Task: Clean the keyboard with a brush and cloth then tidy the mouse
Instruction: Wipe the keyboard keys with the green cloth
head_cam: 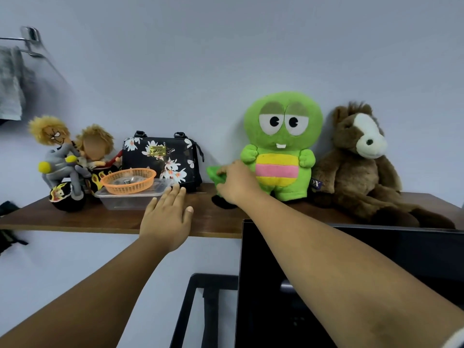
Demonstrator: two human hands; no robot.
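A crumpled green cloth (213, 172) lies on a brown wooden shelf (105, 219), just left of a green plush toy. My right hand (237, 183) reaches up to it and its fingers curl round the cloth. A dark object (222, 202) sits under that hand; what it is cannot be told. My left hand (167, 217) is stretched out flat over the shelf's front edge, fingers straight, holding nothing. No keyboard, brush or mouse shows in this view.
On the shelf stand a green plush toy (281, 146), a brown plush horse (359, 162), a floral black bag (163, 159), an orange basket (128, 180) on a clear plastic box (125, 199), and dolls (65, 156). A black monitor (376, 259) rises below right.
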